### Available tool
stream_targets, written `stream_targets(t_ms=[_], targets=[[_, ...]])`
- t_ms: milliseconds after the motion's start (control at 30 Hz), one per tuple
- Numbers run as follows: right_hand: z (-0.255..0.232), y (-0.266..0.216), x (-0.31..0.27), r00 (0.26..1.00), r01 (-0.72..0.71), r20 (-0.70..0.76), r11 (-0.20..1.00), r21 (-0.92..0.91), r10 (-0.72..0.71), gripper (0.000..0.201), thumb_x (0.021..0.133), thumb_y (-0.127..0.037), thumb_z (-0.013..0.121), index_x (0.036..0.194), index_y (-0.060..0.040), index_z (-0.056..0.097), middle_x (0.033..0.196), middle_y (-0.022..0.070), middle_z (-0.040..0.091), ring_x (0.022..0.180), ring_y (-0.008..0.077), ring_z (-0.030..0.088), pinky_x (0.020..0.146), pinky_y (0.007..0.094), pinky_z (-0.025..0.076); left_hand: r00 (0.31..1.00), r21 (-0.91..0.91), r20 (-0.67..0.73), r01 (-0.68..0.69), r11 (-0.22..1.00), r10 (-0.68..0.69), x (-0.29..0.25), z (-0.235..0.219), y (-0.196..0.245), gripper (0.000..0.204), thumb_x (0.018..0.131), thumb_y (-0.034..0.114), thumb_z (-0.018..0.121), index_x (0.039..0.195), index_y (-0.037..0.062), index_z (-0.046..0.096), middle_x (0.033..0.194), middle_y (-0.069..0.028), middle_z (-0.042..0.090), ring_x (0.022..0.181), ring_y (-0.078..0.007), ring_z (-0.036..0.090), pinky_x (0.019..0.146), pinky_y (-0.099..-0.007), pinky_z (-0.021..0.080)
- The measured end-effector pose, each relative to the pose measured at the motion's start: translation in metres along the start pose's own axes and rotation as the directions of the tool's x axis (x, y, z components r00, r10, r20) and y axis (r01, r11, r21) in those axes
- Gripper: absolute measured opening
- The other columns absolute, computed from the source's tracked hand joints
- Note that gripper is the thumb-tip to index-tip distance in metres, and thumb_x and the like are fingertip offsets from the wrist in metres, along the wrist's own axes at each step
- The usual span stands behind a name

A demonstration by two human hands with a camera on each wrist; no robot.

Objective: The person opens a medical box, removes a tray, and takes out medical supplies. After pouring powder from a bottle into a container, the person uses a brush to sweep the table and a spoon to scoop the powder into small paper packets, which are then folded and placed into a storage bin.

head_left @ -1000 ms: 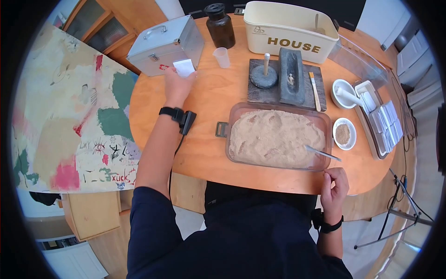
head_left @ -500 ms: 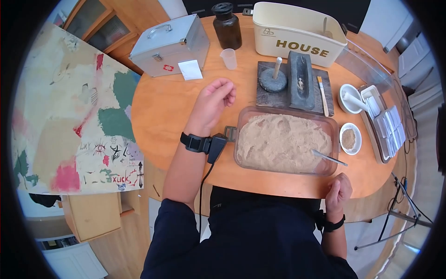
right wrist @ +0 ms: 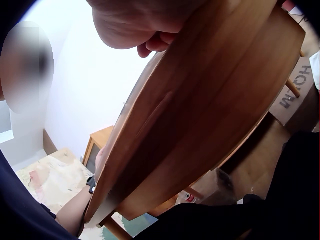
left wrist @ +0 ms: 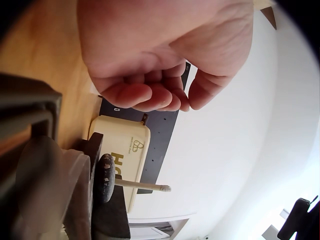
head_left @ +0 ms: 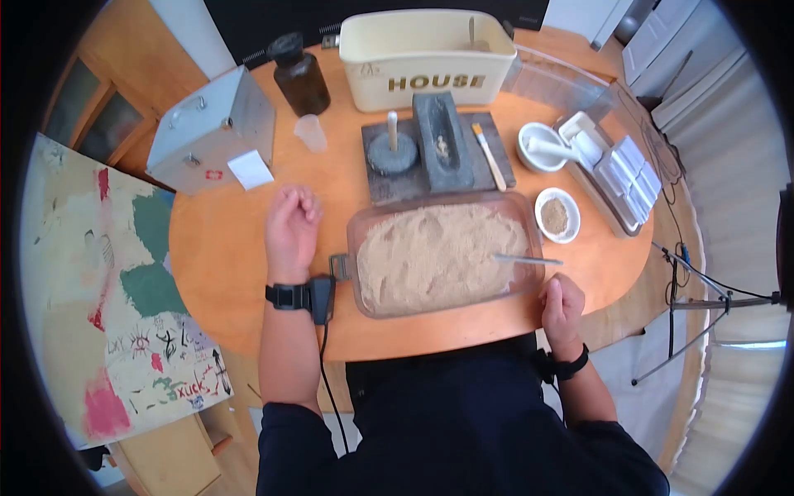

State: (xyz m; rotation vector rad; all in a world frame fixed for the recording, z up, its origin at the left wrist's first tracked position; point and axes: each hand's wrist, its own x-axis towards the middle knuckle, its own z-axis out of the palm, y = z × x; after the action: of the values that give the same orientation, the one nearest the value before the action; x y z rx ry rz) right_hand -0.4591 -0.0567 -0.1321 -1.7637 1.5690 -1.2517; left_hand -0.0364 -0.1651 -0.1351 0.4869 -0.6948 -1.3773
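My left hand (head_left: 293,221) is over the table left of the plastic tub of powder (head_left: 352,248), its fingers loosely curled and holding nothing. The left wrist view shows that hand (left wrist: 165,55) palm side, nothing in its grasp. A white paper packet (head_left: 250,170) leans on the front of the silver first-aid case (head_left: 178,157), beyond the fingertips. At the table's front edge my right hand (head_left: 564,304) rests loosely curled, near the tub's right corner. A metal spatula (head_left: 529,259) lies with one end in the pale powder (head_left: 438,256) and its handle over the rim.
Behind the tub, a stone grinding trough (head_left: 442,145) and a grinding wheel (head_left: 391,155) sit on a dark board beside a brush (head_left: 490,157). Further right are a mortar (head_left: 542,149), a powder bowl (head_left: 557,215) and a tray of packets (head_left: 628,182). A brown bottle (head_left: 302,83) and plastic cup (head_left: 310,132) stand behind.
My left hand let go of the white packet at the case and drew back toward the tub's left side. The head view has turned right. The right hand stays at the table edge.
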Motion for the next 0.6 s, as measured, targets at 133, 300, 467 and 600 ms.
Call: stream_targets(t_ms=[133, 300, 467, 600], targets=[[0.004, 0.000, 0.003, 1.000, 0.020, -0.018, 1.000, 0.024, -0.019, 0.037, 0.098, -0.008, 0.052, 0.061, -0.0012, 0.053, 0.057, 0.0087, 0.048, 0.052, 0.0207, 0.047, 0.051, 0.0339, 0.036, 0.998, -0.029, -0.063, 0.024, 0.999, -0.026, 0.004, -0.006, 0.001, 0.008, 0.099, 0.011, 0.055, 0.095, 0.0046, 0.053, 0.086, -0.0049, 0.051, 0.074, -0.0139, 0.046, 0.065, -0.0266, 0.040], [0.004, 0.003, 0.003, 1.000, -0.018, 0.007, 0.999, 0.029, 0.017, 0.038, 0.098, -0.009, 0.052, 0.062, -0.0009, 0.054, 0.058, 0.0081, 0.049, 0.052, 0.0191, 0.047, 0.051, 0.0330, 0.035, 0.998, -0.027, -0.054, 0.036, 0.999, -0.037, 0.001, 0.000, 0.001, 0.008, 0.098, 0.012, 0.055, 0.096, 0.0044, 0.053, 0.086, -0.0054, 0.052, 0.073, -0.0145, 0.047, 0.065, -0.0267, 0.039], [0.005, 0.002, 0.004, 0.999, -0.043, 0.005, 0.999, 0.022, 0.043, 0.037, 0.098, -0.009, 0.052, 0.062, -0.0010, 0.054, 0.057, 0.0084, 0.049, 0.052, 0.0198, 0.048, 0.051, 0.0341, 0.036, 0.997, -0.032, -0.050, 0.054, 0.998, -0.055, 0.002, 0.002, 0.000, 0.010, 0.099, 0.013, 0.054, 0.093, 0.0052, 0.053, 0.084, -0.0045, 0.050, 0.072, -0.0148, 0.046, 0.065, -0.0274, 0.039], [0.002, 0.000, 0.004, 0.999, -0.017, 0.028, 1.000, -0.014, 0.018, 0.035, 0.097, -0.009, 0.054, 0.063, -0.0019, 0.055, 0.058, 0.0090, 0.049, 0.052, 0.0225, 0.048, 0.052, 0.0361, 0.037, 0.996, -0.047, -0.062, 0.054, 0.997, -0.057, 0.002, -0.008, -0.003, 0.009, 0.100, 0.013, 0.054, 0.094, 0.0065, 0.053, 0.084, -0.0042, 0.051, 0.073, -0.0138, 0.047, 0.065, -0.0266, 0.039]])
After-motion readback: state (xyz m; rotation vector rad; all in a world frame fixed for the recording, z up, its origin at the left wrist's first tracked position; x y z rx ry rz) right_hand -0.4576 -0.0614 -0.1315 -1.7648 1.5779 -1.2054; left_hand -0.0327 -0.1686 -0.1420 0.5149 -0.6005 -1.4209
